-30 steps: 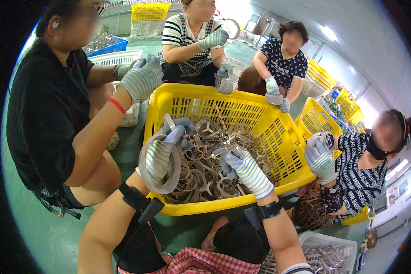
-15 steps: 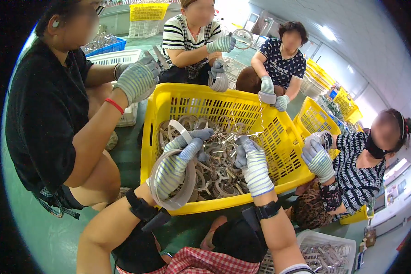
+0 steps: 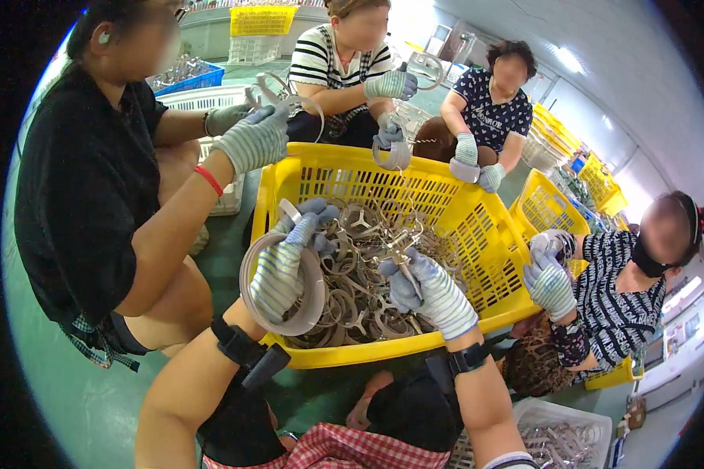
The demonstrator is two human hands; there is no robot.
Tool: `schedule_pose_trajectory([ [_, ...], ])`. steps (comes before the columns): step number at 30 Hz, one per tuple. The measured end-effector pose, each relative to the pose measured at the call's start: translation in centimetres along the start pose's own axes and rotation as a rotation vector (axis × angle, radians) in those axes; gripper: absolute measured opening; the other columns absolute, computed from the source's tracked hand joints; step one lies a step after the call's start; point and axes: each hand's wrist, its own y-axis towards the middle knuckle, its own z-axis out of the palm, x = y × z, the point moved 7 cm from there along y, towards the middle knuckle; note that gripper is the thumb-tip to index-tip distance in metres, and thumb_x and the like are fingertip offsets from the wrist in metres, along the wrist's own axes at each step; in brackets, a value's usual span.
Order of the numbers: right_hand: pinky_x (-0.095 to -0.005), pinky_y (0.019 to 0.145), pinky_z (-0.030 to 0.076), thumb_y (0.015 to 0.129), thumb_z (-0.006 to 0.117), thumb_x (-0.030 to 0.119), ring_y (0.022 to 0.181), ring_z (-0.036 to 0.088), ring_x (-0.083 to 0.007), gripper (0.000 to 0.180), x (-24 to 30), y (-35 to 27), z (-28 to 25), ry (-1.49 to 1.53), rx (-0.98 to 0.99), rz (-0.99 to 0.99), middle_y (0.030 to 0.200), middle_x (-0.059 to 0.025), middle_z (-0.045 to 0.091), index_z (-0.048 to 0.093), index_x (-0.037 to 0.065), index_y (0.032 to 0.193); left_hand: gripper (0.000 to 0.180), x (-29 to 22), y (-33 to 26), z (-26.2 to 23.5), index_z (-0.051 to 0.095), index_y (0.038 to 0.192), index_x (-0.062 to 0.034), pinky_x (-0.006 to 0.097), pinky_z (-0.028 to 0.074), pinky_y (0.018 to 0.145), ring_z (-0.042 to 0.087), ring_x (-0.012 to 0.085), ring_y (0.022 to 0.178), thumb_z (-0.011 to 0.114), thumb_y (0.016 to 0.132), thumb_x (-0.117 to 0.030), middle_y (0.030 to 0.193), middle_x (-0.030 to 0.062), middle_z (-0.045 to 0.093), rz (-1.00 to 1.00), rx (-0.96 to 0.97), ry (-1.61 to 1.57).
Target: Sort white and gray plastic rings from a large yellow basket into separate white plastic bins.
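Note:
My left hand [image 3: 278,277], in a striped grey-and-white glove, is closed over the left side of the yellow basket. A stack of pale grey rings [image 3: 314,301] hangs around it, and a curved grey band [image 3: 290,211] sticks up at its fingers; their grip on it is partly hidden. My right hand [image 3: 438,293], gloved alike, pinches a shiny metal piece [image 3: 407,270] with thin prongs above the basket's middle. Beneath both hands lies a tangled heap of grey rings with three-armed metal centres [image 3: 356,316]. The yellow basket [image 3: 383,356] has slotted walls.
Several gloved people sit around the basket; one at left [image 3: 78,219] holds curved bands, one at the back [image 3: 332,78] holds rings. A white crate of metal parts [image 3: 602,426] stands at lower right. More yellow baskets [image 3: 551,207] are behind on the right.
My left hand has shifted slightly left, its rings turning more face-on. The right hand has lowered and turned, bringing the metal piece into clear view. The person at left has spread the curved bands.

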Motion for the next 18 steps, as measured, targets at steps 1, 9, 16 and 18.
schedule_pose_trajectory([
  [1, -0.024, 0.043, 0.028, 0.088, 0.053, 0.054, 0.041, 0.03, -0.0079, 0.055, 0.0, 0.0, 0.1, 0.021, 0.025, 0.002, 0.051, 0.0045, 0.033, 0.064, 0.001, 0.097, 0.032, 0.1, 0.2, -0.3, 0.054, 0.122, -0.0102, 0.022, 0.044, 0.072, 0.046, 0.0038, 0.074, 0.056, 0.094, -0.027, 0.105, -0.0026, 0.058, 0.024, -0.01, -0.018],
  [9, -0.0227, 0.042, 0.025, 0.089, 0.054, 0.051, 0.041, 0.029, -0.0066, 0.054, -0.4, -0.5, 0.7, 0.173, 0.205, 0.057, 0.051, 0.006, 0.031, 0.062, -0.001, 0.101, 0.029, 1.0, -0.4, -1.3, 0.058, 0.112, -0.0086, 0.014, 0.041, 0.057, 0.051, 0.0029, 0.069, 0.06, 0.091, -0.029, 0.088, -0.0031, 0.058, -0.118, -0.011, 0.084],
  [16, -0.0199, 0.044, 0.033, 0.088, 0.062, 0.021, 0.047, 0.038, -0.0037, 0.014, 0.2, 0.8, -1.6, -0.166, -0.258, -0.13, 0.061, 0.0059, 0.046, 0.058, 0.007, 0.09, 0.027, 1.8, 0.0, -1.2, 0.058, 0.11, -0.0078, 0.019, 0.047, 0.068, 0.05, 0.0044, 0.075, 0.06, 0.091, -0.028, 0.092, -0.0022, 0.058, -0.073, 0.07, -0.078],
  [18, -0.0208, 0.044, 0.033, 0.087, 0.064, 0.022, 0.046, 0.038, -0.0043, 0.014, 0.0, 1.0, -1.8, -0.035, -0.3, -0.145, 0.06, 0.0053, 0.046, 0.057, 0.009, 0.087, 0.027, 1.9, -0.3, -1.4, 0.058, 0.11, -0.0079, 0.021, 0.048, 0.07, 0.05, 0.0049, 0.076, 0.06, 0.092, -0.028, 0.094, -0.0018, 0.058, -0.069, 0.059, -0.06],
])
